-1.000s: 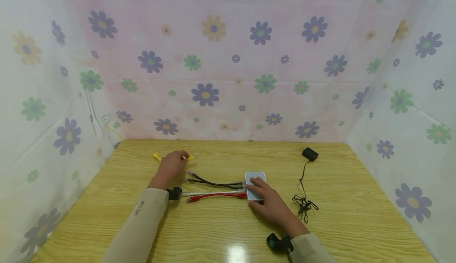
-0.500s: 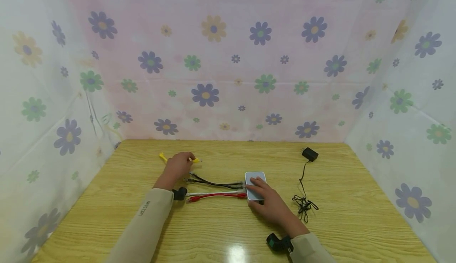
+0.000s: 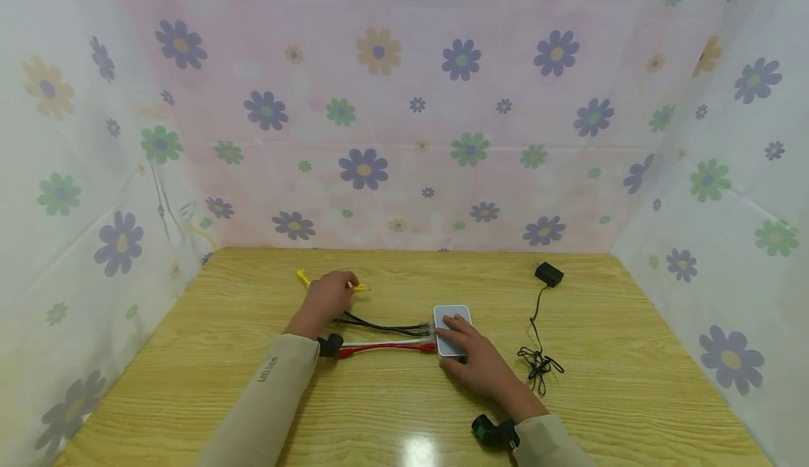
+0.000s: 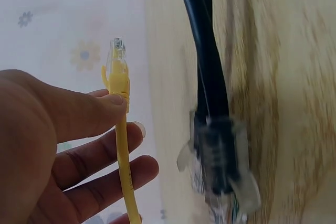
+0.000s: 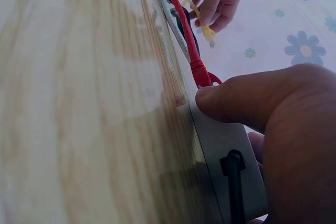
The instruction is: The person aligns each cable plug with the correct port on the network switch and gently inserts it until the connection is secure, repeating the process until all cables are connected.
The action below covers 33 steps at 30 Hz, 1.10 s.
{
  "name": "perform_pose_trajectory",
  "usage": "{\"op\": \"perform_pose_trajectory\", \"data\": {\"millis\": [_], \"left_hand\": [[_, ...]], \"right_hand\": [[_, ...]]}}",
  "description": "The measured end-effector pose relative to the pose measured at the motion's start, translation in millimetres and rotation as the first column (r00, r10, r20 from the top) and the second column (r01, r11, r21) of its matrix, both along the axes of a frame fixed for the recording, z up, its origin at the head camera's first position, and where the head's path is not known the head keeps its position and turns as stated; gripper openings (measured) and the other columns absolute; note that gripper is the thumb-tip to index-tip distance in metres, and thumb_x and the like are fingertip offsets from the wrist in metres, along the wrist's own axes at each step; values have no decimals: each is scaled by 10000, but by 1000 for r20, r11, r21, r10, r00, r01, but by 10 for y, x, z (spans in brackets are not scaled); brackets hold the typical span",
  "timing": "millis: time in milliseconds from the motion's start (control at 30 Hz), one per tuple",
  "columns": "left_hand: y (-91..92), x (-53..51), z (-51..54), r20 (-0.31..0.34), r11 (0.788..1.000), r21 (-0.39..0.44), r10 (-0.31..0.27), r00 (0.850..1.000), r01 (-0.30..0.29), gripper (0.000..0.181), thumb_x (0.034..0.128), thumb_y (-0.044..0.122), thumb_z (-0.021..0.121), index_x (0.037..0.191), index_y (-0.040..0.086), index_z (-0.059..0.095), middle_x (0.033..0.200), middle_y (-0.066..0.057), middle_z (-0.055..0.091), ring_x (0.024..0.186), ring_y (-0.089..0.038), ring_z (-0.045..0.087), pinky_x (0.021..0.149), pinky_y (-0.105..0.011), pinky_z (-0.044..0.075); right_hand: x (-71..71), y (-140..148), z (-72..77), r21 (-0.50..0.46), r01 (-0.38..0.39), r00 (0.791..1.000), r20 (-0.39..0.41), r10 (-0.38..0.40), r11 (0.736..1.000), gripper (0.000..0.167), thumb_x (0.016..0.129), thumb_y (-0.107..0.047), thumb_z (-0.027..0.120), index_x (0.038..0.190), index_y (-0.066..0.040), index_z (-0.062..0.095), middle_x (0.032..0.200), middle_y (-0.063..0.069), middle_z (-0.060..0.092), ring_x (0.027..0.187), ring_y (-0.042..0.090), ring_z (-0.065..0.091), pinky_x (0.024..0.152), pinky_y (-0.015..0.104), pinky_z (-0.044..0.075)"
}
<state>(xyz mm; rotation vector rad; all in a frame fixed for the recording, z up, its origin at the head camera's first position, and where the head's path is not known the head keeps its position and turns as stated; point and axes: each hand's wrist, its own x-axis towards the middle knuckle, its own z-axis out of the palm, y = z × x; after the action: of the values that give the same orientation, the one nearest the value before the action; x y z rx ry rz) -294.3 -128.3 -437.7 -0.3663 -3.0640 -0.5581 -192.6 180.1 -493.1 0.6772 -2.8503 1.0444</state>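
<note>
My left hand pinches a yellow Ethernet cable just behind its clear plug, above the table's left half. The plug points away from the fingertips. My right hand holds a small white network switch, its fingers spread over the top and its thumb against the side. Black Ethernet cables, a white one and a red one run left from the switch. A black cord enters the switch's side near the thumb. The right hand hides part of the switch.
A black power adapter lies at the back right of the wooden table, its thin cord bunched nearer the front. The loose black plugs lie close to my left hand. Flowered cloth encloses the back and sides.
The left hand has moved right with the yellow cable, nearing the switch. My right hand and the switch have stayed in place.
</note>
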Motion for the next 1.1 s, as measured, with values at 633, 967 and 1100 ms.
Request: {"op": "perform_pose_trajectory", "data": {"millis": [633, 967, 1100], "left_hand": [[262, 12, -56, -1, 998, 39, -45, 999, 45, 190, 961, 133, 576, 1110, 109, 692, 1040, -82, 708, 920, -260, 663, 834, -502, 502], [381, 32, -84, -1, 997, 33, -65, 998, 65, 180, 961, 137, 577, 1086, 118, 704, 1020, -67, 702, 902, -242, 655, 823, -476, 507], [428, 64, -70, -1, 996, 46, -72, 997, 72, 175, 956, 126, 579, 1072, 117, 710, 1009, -71, 703, 889, -238, 656, 804, -460, 516]], "right_hand": [[7, 9, 16, -7, 6, 1000, 27, -5, 1000, 512, 911, -252, 675, 1401, -196, 537, 1564, 25, 345, 1484, 299, 222, 1086, 543, 372], [9, 2, 22, -2, 9, 1000, 25, -8, 1000, 514, 910, -259, 678, 1401, -202, 537, 1561, 24, 350, 1482, 300, 227, 1077, 541, 383], [8, -3, 20, -6, 8, 1000, 19, -8, 1000, 512, 907, -262, 681, 1396, -203, 543, 1558, 29, 356, 1477, 311, 238, 1069, 545, 390]]}}
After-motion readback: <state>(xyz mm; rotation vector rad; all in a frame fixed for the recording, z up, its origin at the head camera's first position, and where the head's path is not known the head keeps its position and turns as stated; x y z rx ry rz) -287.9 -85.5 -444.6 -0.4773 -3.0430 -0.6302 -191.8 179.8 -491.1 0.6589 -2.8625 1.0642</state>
